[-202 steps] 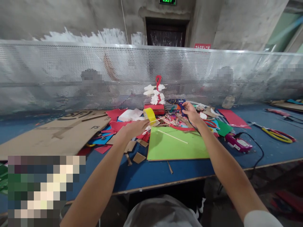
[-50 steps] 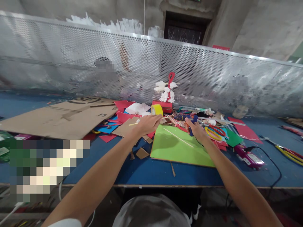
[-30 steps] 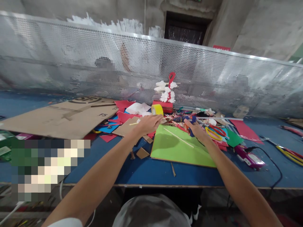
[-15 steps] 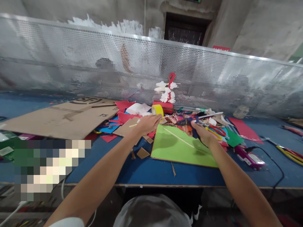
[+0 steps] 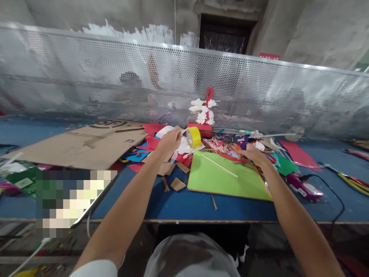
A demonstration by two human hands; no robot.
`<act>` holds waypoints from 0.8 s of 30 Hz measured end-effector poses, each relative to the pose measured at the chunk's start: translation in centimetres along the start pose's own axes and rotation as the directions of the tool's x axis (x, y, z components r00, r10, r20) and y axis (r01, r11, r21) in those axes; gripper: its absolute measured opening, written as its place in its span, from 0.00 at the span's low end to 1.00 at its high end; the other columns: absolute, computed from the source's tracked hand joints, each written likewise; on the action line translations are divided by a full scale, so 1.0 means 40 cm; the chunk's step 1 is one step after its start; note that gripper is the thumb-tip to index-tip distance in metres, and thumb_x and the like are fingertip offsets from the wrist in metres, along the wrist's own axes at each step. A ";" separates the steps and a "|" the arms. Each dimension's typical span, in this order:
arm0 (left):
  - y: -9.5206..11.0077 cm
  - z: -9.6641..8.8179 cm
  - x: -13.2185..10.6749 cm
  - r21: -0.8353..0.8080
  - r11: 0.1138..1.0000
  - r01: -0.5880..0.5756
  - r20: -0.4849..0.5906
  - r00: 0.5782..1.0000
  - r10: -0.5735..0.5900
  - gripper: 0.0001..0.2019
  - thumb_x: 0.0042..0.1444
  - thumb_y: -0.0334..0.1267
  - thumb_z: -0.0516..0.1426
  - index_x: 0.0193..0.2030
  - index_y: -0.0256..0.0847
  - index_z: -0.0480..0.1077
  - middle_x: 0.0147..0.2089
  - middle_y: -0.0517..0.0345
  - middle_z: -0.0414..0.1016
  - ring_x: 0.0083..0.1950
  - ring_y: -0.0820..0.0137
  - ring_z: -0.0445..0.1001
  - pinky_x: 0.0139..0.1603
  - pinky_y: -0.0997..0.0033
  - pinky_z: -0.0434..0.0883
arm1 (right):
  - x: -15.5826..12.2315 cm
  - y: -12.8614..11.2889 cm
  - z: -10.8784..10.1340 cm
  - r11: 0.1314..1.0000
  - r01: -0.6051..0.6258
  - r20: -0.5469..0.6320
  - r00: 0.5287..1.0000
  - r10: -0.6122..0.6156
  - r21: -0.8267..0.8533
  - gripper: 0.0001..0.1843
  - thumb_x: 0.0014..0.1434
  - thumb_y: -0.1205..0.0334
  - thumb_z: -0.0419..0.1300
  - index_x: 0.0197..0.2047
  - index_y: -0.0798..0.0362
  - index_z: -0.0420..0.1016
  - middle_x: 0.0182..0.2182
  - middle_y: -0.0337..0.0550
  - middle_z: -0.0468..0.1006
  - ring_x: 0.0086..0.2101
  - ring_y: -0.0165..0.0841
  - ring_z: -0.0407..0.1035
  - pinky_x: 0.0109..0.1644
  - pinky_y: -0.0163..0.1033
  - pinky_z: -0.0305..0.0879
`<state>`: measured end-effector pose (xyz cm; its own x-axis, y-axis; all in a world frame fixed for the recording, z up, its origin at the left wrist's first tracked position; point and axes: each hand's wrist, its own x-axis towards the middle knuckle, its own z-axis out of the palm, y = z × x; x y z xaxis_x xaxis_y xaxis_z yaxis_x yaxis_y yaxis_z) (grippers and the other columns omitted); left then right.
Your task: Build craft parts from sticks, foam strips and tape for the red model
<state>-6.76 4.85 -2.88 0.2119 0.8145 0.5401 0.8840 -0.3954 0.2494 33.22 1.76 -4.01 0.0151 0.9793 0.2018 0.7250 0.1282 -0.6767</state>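
Note:
My left hand (image 5: pixel 170 141) is closed in a pinch, with the tip of a thin pale stick (image 5: pixel 185 131) showing at its fingertips. Just right of it lies a yellow roll of tape (image 5: pixel 194 137). Among the scraps, my right hand (image 5: pixel 253 153) is closed at the handle of a dark blue hot glue gun (image 5: pixel 243 142); a long whitish glue stick (image 5: pixel 276 135) runs out behind it. A green board (image 5: pixel 225 182) lies below both hands, bearing another thin stick (image 5: pixel 220 166). Behind the tape stands a red piece (image 5: pixel 210 96) with white flower-like clusters (image 5: pixel 203 115).
A large cardboard sheet (image 5: pixel 83 148) covers the table's left. Small cardboard pieces (image 5: pixel 178 184) lie beside the green board. On the right are a purple corded device (image 5: pixel 305 188), red paper (image 5: pixel 298 154) and yellow-handled pliers (image 5: pixel 350 182). A perforated metal screen (image 5: pixel 167 84) borders the back.
My left hand has moved left and slightly up with its stick, away from the green board. My right hand has moved right with the glue gun, lowering it into the scraps.

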 end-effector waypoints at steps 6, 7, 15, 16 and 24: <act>0.003 0.003 0.002 -0.003 1.000 0.014 -0.026 1.000 -0.015 0.14 0.70 0.40 0.42 0.49 0.43 0.68 0.44 0.49 0.79 0.45 0.59 0.77 0.42 0.65 0.64 | 0.026 0.019 0.004 0.841 0.058 -0.012 0.997 -0.077 -0.538 0.16 0.53 0.49 0.64 0.31 0.54 0.77 0.31 0.52 0.80 0.35 0.44 0.74 0.37 0.40 0.61; 0.005 0.002 0.002 -0.006 1.000 0.017 -0.030 0.999 -0.017 0.14 0.70 0.40 0.43 0.48 0.43 0.68 0.44 0.49 0.79 0.45 0.59 0.77 0.42 0.65 0.64 | 0.024 0.019 0.006 0.830 0.064 0.008 0.997 -0.071 -0.553 0.16 0.53 0.47 0.64 0.31 0.54 0.76 0.30 0.50 0.80 0.34 0.42 0.73 0.36 0.39 0.60; 0.018 -0.018 0.008 -0.011 1.000 -0.017 -0.035 0.999 0.017 0.11 0.67 0.40 0.48 0.38 0.42 0.69 0.39 0.50 0.78 0.42 0.60 0.76 0.39 0.66 0.62 | 0.004 -0.007 0.016 0.870 0.037 -0.024 0.998 -0.056 -0.492 0.19 0.49 0.45 0.68 0.31 0.50 0.69 0.27 0.43 0.76 0.29 0.37 0.70 0.33 0.37 0.58; 0.019 -0.020 0.008 -0.010 1.000 -0.014 -0.038 0.999 0.014 0.11 0.67 0.40 0.48 0.38 0.42 0.69 0.38 0.50 0.78 0.42 0.60 0.76 0.38 0.66 0.62 | 0.009 -0.028 0.022 0.883 0.060 -0.050 0.994 -0.094 -0.466 0.19 0.49 0.47 0.69 0.33 0.50 0.68 0.27 0.43 0.76 0.29 0.37 0.70 0.32 0.37 0.58; 0.016 -0.029 0.005 -0.051 0.997 0.055 -0.108 0.992 -0.060 0.13 0.69 0.41 0.45 0.41 0.43 0.69 0.41 0.49 0.80 0.44 0.60 0.77 0.39 0.66 0.63 | 0.178 -0.311 0.246 0.964 0.135 0.077 0.985 -0.156 0.229 0.27 0.57 0.41 0.65 0.51 0.50 0.68 0.30 0.39 0.77 0.28 0.33 0.70 0.32 0.35 0.61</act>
<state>-6.66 4.26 -1.67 0.1123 0.7860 0.6079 0.8717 -0.3716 0.3194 17.53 8.66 -1.14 -0.1515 0.9563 0.2500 0.5436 0.2918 -0.7870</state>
